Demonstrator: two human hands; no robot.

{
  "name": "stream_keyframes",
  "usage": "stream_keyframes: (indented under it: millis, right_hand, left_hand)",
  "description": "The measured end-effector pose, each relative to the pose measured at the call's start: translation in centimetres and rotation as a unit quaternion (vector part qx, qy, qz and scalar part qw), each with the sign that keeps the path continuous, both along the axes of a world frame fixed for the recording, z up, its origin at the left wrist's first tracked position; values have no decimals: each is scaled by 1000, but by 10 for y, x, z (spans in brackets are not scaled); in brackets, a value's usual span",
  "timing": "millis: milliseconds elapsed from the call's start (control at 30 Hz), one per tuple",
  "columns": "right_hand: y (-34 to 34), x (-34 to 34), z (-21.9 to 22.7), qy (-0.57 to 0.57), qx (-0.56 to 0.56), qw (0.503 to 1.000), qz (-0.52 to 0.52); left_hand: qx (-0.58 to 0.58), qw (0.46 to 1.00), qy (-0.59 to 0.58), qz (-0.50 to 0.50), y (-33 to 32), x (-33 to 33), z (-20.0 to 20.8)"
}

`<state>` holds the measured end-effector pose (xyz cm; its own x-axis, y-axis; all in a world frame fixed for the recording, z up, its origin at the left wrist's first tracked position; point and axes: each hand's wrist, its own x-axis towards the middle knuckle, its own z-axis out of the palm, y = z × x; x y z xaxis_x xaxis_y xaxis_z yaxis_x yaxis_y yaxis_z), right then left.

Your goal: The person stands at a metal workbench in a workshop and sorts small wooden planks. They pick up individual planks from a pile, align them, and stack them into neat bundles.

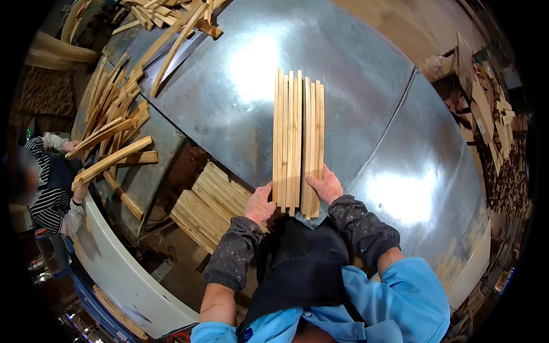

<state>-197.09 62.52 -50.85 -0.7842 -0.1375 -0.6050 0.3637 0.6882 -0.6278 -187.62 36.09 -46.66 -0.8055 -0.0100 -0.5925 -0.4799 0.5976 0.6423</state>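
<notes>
Several narrow wooden strips point(290, 137) lie side by side on the metal table, their long sides pointing away from me. A thin dark gap splits them into a left and a right group. Gloved, my left hand point(261, 203) presses against the outer left side near the close ends. My right hand point(325, 186), gloved too, closes round the right group of strips point(314, 143) from its outer side, thumb on top. The near ends of the strips are uneven and reach the table edge by my dark apron point(303, 257).
Shiny sheet metal point(229, 120) covers the table, with a seam at right. Loose wooden sticks point(114, 120) pile up at far left, where a co-worker point(54, 183) holds some. Stacked strips point(206, 206) lie below the table's left edge. Wood scraps point(486, 114) stand at far right.
</notes>
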Motion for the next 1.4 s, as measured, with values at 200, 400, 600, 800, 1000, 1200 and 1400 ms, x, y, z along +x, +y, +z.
stream_keyframes:
  millis: [200, 400, 600, 800, 1000, 1200, 1400]
  right_hand:
    - [-8, -15, 36, -49, -13, 999, 9]
    - [-2, -2, 3, -14, -10, 1000, -10]
    - [-17, -18, 31, -46, -28, 999, 8]
    - [-20, -14, -2, -23, -4, 1000, 21]
    - [-19, -16, 0, -13, -65, 998, 11]
    - [-21, -11, -5, -9, -122, 992, -33]
    - [-20, -13, -3, 1, -90, 996, -14]
  left_hand:
    - [22, 999, 19, 30, 0, 3, -8]
    - [118, 986, 31, 111, -10, 21, -49]
    - [57, 998, -24, 34, 5, 6, -8]
    - [136, 987, -23, 83, -3, 10, -26]
    - [385, 893, -46, 228, -7, 7, -32]
    - [402, 865, -43, 297, -3, 18, -30]
    - [332, 896, -31, 292, 0, 24, -42]
